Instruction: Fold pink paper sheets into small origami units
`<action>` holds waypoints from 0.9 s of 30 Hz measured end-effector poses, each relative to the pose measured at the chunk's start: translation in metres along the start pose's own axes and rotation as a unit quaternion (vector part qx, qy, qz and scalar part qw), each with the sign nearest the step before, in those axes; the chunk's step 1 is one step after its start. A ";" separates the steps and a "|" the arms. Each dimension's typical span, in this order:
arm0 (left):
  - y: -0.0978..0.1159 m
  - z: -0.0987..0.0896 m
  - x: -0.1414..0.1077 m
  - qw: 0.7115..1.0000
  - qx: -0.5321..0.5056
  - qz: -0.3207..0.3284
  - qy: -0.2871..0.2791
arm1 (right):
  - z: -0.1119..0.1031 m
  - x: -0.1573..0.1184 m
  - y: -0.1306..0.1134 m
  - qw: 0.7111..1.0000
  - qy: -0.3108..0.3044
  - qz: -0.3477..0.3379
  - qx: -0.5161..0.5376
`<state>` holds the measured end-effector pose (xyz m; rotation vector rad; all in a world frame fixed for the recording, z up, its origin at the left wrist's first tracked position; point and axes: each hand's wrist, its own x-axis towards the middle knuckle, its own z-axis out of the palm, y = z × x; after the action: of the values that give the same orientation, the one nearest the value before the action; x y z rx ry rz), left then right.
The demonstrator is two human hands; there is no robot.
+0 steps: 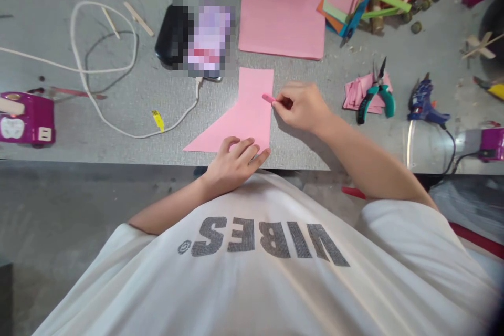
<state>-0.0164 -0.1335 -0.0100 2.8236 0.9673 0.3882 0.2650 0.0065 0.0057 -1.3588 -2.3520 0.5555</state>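
Note:
A pink paper piece with a narrow upper part and a slanted left side lies flat near the table's front edge. My left hand rests on its lower edge, fingers spread. To the right of the paper, my right hand pinches a small pink strip between thumb and forefinger. The strip's tip lies over the paper's right edge. The other fingers of my right hand are curled in.
Pink sheets lie behind the paper. A phone with a white cable is at the left. Pliers on pink scraps and a blue glue gun lie at the right.

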 end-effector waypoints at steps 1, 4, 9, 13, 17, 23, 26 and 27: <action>0.000 -0.001 0.000 1.000 -0.007 -0.002 -0.003 | -0.001 0.004 0.002 1.000 0.003 0.003 -0.004; 0.000 -0.001 0.002 1.000 -0.004 0.000 -0.001 | -0.003 0.016 0.009 1.000 0.015 -0.002 -0.014; -0.001 0.001 0.002 1.000 0.022 0.009 0.006 | 0.000 0.035 0.018 0.999 0.032 0.017 -0.027; -0.001 0.002 0.002 0.999 0.038 0.013 0.018 | 0.005 0.048 0.023 0.997 0.038 0.054 -0.041; 0.000 -0.001 0.003 0.998 0.053 0.018 0.031 | 0.008 0.060 0.037 0.996 0.048 0.064 -0.046; 0.001 -0.002 0.004 0.999 0.042 0.011 0.025 | 0.001 0.069 0.059 0.994 0.072 0.077 -0.039; 0.001 -0.001 0.002 1.000 0.014 -0.004 0.013 | -0.008 0.055 0.048 0.992 0.076 0.088 -0.051; 0.001 -0.002 0.002 1.000 -0.001 -0.010 0.008 | -0.011 0.048 0.041 0.992 0.086 0.078 -0.055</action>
<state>-0.0148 -0.1334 -0.0070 2.8104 0.9970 0.4113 0.2781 0.0686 -0.0002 -1.5827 -2.1778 0.3399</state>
